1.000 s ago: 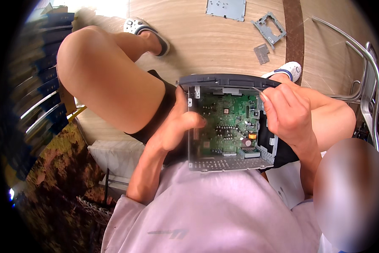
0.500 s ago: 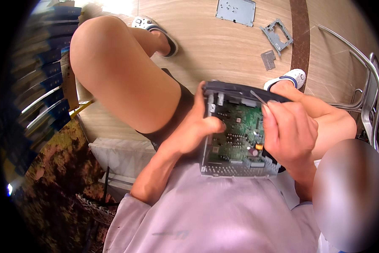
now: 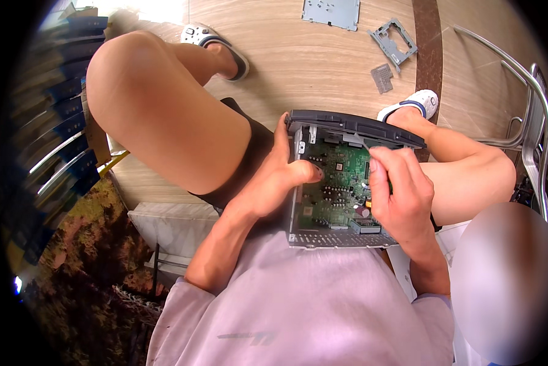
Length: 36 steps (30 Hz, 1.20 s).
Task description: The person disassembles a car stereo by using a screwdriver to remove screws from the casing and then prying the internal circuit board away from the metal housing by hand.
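A car stereo unit (image 3: 341,239) without its top cover rests across my lap, its green circuit board (image 3: 341,177) bared inside the metal housing. Its dark front panel (image 3: 353,122) points away from me. My left hand (image 3: 280,177) grips the housing's left side, thumb over the board's edge. Between the thumb and fingers of my right hand (image 3: 405,192) is a thin pointed metal tool (image 3: 362,141). Its tip is near the inner side of the front panel, above a pale connector; whether it touches cannot be told. My right hand hides part of the board's right side.
On the tiled floor ahead lie a flat metal cover plate (image 3: 331,13), a grey metal bracket frame (image 3: 395,44) and a small perforated metal plate (image 3: 382,78). A tubular metal chair frame (image 3: 533,116) stands at the right. Blue boxes on a rack (image 3: 66,110) line the left.
My right hand has moved a little left and down with the metal tool. The stereo's front panel has tilted so more of it shows.
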Each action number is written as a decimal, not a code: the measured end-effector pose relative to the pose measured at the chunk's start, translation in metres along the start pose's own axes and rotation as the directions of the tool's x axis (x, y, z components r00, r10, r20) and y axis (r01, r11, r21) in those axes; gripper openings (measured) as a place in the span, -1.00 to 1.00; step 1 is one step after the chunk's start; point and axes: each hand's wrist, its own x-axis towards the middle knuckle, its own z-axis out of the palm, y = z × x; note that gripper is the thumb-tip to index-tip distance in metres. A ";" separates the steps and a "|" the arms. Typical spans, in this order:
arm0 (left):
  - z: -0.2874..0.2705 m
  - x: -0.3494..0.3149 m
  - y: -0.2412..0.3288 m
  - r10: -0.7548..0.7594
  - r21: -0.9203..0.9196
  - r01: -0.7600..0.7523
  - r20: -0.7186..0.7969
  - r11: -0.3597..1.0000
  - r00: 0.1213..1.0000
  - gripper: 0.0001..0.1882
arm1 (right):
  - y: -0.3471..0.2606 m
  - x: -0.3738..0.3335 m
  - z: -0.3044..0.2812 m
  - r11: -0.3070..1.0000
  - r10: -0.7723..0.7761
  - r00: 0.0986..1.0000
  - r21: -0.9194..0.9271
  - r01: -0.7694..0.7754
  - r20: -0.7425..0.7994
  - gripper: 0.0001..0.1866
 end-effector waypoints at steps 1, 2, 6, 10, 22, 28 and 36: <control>0.000 -0.001 0.000 0.005 0.011 -0.005 0.005 1.000 1.000 0.08 | 0.000 0.001 0.001 1.000 0.030 0.999 -0.003 -0.030 -0.013 -0.73; 0.002 -0.001 -0.001 0.003 0.021 -0.002 -0.021 1.000 1.000 0.06 | 0.001 0.001 0.002 0.999 0.032 0.999 -0.001 -0.032 -0.013 -0.73; 0.003 -0.001 0.000 0.008 0.028 -0.006 -0.048 1.000 0.999 0.03 | 0.003 0.003 0.003 0.999 0.036 0.999 0.036 -0.037 0.025 -0.76; 0.002 0.001 -0.001 -0.003 0.035 0.004 -0.037 0.999 0.999 0.03 | 0.006 0.005 0.006 0.999 0.027 0.999 0.041 -0.028 0.025 -0.75; 0.000 0.004 -0.002 0.016 0.022 -0.015 -0.041 1.000 0.999 0.07 | 0.001 0.011 0.020 0.996 0.069 0.997 0.060 -0.068 -0.018 -0.84; -0.001 0.000 0.001 0.001 0.046 0.001 -0.040 0.999 0.999 0.20 | 0.006 0.019 0.022 0.998 -0.063 0.998 -0.006 0.063 -0.024 -0.77; -0.005 -0.002 0.003 0.015 -0.010 -0.015 0.001 1.000 1.000 0.19 | 0.003 0.034 0.012 0.996 -0.066 0.996 0.063 0.063 0.059 -0.80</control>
